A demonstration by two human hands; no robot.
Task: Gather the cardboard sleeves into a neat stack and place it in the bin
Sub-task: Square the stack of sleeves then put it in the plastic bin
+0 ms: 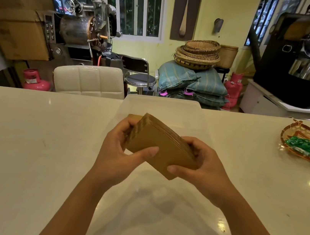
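Note:
A stack of brown cardboard sleeves (158, 142) is held above the white table, tilted with its far end raised. My left hand (118, 152) grips the stack's left side, thumb lying across the top sleeve. My right hand (201, 164) holds the right side, fingers curled around its edge. Just beyond the hands stands a translucent white bin (161, 106) at the table's far edge; the stack hovers over its near part. One more brown sleeve edge (133, 116) shows behind the left fingers.
The glossy white table (26, 138) spreads on both sides. A woven tray (307, 144) with green packets sits at the far right. Behind the table stand a white padded chair (89, 81), a metal stool, sacks and baskets.

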